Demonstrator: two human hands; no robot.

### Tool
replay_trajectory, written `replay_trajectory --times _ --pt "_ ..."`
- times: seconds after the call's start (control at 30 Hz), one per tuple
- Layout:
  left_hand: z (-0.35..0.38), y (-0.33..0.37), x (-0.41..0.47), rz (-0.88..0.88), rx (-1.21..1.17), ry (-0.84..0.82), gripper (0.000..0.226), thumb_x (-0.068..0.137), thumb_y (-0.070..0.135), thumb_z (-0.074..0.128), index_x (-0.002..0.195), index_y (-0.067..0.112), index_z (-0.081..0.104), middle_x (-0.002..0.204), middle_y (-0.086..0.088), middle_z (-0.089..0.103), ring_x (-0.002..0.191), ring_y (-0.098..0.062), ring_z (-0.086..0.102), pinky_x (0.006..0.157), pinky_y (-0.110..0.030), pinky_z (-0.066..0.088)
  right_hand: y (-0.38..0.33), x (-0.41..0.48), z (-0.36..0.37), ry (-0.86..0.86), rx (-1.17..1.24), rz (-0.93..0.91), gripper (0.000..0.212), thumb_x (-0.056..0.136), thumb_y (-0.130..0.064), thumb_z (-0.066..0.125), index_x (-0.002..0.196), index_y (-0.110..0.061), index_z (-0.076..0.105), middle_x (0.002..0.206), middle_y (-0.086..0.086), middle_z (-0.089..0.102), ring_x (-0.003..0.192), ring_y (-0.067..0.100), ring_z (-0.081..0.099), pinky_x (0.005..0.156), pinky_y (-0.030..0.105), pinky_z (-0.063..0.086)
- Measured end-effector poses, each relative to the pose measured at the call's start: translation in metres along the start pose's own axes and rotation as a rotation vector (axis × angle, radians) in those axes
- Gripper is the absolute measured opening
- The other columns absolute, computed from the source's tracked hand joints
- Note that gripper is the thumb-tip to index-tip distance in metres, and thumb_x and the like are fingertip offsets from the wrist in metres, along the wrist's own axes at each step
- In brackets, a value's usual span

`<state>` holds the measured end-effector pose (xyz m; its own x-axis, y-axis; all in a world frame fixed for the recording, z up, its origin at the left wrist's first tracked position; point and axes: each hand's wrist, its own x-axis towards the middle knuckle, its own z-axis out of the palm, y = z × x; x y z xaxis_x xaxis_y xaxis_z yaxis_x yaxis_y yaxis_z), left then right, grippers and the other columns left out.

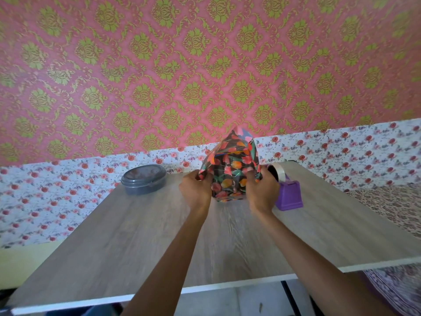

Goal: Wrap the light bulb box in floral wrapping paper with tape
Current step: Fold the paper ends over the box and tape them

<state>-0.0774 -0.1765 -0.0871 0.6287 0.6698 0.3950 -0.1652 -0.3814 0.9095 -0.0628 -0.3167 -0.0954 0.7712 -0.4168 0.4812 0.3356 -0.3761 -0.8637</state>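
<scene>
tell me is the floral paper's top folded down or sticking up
Sticking up: the dark floral wrapping paper rises to a loose peak above the left hand and right hand gripping its sides.

We look down on a pale wood-grain surface [114,236] with a white front edge. Behind the surface, the wall [205,53] carries pink wallpaper with green-gold damask medallions. Below it, behind and to both sides of the surface, runs a white band [45,190] printed with small red roses. Right of the surface lies a leopard-print fabric [391,206], and by its near right corner a purple patterned cloth [396,290]. Left of the surface we see a pale yellow strip [22,263]. Under its front edge shows grey floor [227,299]. The light is soft and even, with a faint sheen on the surface.
</scene>
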Motion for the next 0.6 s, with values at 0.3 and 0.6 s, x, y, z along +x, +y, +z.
replay_trajectory --times 0.3,0.6 --pt "-0.009 0.028 -0.001 0.242 0.042 -0.046 0.028 0.096 0.023 0.059 0.123 0.017 0.064 0.097 0.008 0.064 0.072 0.0 0.057 0.05 -0.004 0.039 -0.004 0.031 -0.022 -0.056 0.042 -0.223 0.021 0.09 -0.023 0.069 0.11 -0.02 0.068 0.088 -0.006 0.068 0.062 -0.005 0.054 0.052 0.017 0.036" --pt "-0.016 0.037 0.021 0.354 0.1 -0.094 0.039 0.08 -0.014 0.053 0.1 0.01 0.076 0.106 -0.006 0.071 0.098 -0.02 0.062 0.081 -0.027 0.051 0.003 0.072 -0.036 -0.203 0.013 -0.308 0.042 0.077 0.017 0.061 0.093 -0.018 0.079 0.101 -0.003 0.075 0.088 0.007 0.065 0.071 0.006 0.046"
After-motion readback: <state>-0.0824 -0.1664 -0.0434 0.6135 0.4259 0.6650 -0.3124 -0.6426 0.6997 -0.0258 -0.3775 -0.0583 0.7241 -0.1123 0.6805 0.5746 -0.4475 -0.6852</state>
